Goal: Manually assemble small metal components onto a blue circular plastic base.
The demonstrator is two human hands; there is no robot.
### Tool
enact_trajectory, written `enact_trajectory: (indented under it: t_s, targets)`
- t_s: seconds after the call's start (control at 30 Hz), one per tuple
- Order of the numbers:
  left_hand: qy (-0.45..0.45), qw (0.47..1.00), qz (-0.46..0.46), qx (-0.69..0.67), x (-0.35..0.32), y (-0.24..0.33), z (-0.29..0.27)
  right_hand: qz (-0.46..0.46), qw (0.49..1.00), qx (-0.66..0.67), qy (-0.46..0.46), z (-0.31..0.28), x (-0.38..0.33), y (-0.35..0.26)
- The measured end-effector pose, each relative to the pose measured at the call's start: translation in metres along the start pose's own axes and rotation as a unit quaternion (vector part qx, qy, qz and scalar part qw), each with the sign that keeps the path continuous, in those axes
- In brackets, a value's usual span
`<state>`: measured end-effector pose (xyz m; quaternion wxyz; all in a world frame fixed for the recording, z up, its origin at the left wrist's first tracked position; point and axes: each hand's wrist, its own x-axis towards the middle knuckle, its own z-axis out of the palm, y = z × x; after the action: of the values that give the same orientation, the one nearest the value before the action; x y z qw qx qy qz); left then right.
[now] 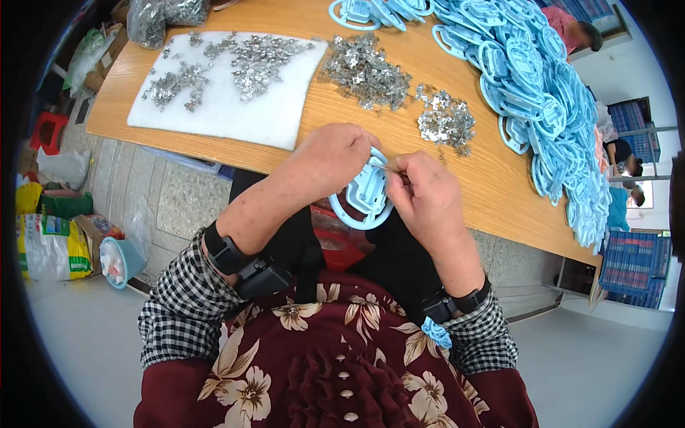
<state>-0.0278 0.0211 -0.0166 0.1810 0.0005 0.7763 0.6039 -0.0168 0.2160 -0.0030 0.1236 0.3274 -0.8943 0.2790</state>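
Observation:
A light-blue oval plastic part [366,195] with a rounded rim and a moulded inner frame is held over my lap, just off the table's near edge. My left hand [335,155] is closed on its upper rim, fingers bent and partly hidden behind the wrist. My right hand [427,191] pinches beside the part's right side, thumb and forefinger together. Something thin sticks out from that pinch toward the part's inside, too small to name. Beyond my hands, small silvery metal clips lie in a heap [365,71] and a smaller pile [446,123] on the wooden table.
More metal clips lie on a white foam sheet [214,118] at the left. A large heap of similar blue parts [524,78] covers the table's right side. Red plastic [335,239] shows below my hands. A blue bin [123,262] and bags stand on the left floor; people are far right.

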Motion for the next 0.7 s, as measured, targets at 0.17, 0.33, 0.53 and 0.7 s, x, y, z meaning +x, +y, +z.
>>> enact_trajectory:
  t_s: [0.17,0.33,0.53,0.7]
  targets:
    - [0.005,1.000,-0.006,-0.007,0.002,-0.002,0.003,0.051,0.998,0.030,-0.017,-0.002,-0.004,0.001]
    - [0.006,0.999,0.007,0.050,0.001,0.001,0.006,0.054,0.998,0.021,-0.020,-0.004,0.003,-0.006]
    - [0.018,0.998,0.034,0.059,0.004,-0.009,0.007,0.109,0.988,0.104,-0.035,-0.007,0.004,-0.010]
    - [-0.003,0.999,0.013,0.045,0.002,-0.006,0.004,0.092,0.993,0.067,-0.014,0.001,-0.006,-0.007]
